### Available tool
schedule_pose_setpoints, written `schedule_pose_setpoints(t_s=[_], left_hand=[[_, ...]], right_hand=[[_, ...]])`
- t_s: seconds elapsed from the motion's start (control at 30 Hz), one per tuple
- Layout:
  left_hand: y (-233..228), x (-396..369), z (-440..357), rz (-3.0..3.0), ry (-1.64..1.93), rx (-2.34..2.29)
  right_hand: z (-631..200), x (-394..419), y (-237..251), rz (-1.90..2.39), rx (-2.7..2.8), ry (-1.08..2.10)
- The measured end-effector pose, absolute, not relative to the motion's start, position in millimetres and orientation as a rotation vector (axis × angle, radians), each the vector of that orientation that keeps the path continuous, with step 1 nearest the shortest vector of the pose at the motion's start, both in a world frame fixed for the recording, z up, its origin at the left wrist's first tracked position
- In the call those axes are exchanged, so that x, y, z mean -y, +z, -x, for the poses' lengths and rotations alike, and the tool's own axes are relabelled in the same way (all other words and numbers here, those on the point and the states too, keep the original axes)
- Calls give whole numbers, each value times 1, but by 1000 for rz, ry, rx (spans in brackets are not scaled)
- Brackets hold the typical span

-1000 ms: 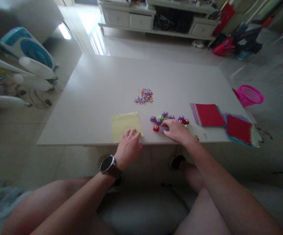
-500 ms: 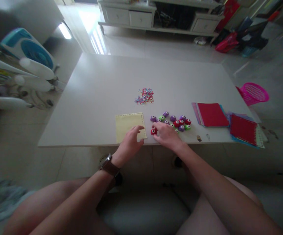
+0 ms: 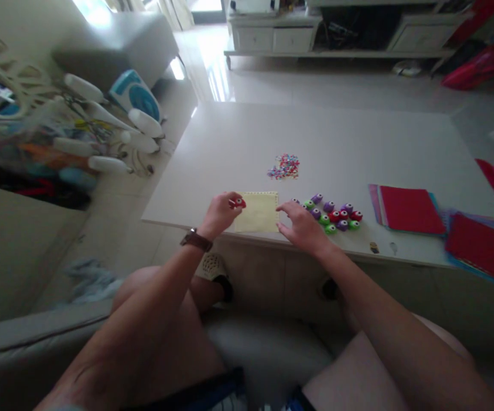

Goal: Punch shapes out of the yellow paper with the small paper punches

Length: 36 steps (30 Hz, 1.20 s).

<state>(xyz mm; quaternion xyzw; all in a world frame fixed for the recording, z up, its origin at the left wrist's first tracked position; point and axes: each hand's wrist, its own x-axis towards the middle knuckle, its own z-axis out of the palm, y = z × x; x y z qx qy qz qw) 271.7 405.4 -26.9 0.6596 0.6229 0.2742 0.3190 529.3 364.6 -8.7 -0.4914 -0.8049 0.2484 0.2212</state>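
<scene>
The pale yellow square sheet of paper (image 3: 256, 212) lies flat at the near edge of the white table (image 3: 336, 142) and serves as the landmark here. At its left edge the left hand (image 3: 220, 212), a brown-strapped watch (image 3: 196, 240) on its wrist, is closed around a small red round paper punch (image 3: 238, 202), gripped between fingertips and thumb just above the sheet's left border. Half a second ago that punch sat on the table right of the sheet under the right hand; it has since passed to the left hand and crossed the paper. The right hand (image 3: 302, 226) has let go and now rests open, fingers spread, its tips touching the sheet's right edge as if pinning it. In judgement, the punch is being lined up on the paper's border.

Just right of the sheet lies a cluster of small purple, green and red punches (image 3: 335, 214). Beyond the sheet sits a little heap of multicoloured paper confetti (image 3: 284, 166). Well to the right lie stacks of red paper sheets (image 3: 409, 209).
</scene>
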Motion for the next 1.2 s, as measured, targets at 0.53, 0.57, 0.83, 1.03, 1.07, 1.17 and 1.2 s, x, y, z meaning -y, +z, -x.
schedule_pose_setpoints(t_s=[0.53, 0.57, 0.83, 1.03, 1.07, 1.17, 1.2], left_hand=[[-41, -426, -145, -1477, 456, -2173], [-41, -428, -147, -1466, 481, -2189], [-32, -429, -216, -1666, 603, -2225], [-30, -402, -288, -1920, 471, -1866], [-32, -398, -296, -1933, 468, -1822], [-40, -389, -313, -1927, 434, -1750], [-43, -388, -315, -1927, 411, -1736]], right_hand=[[-542, -355, -1, 1343, 2402, 641], [-544, -356, 1, 1360, 2395, 628], [-588, -380, 16, 1610, 2103, 367], [-619, -381, 15, 1718, 1958, 206], [-624, -379, 15, 1743, 1937, 184], [-641, -375, 15, 1818, 1884, 150], [-646, -373, 15, 1844, 1872, 150]])
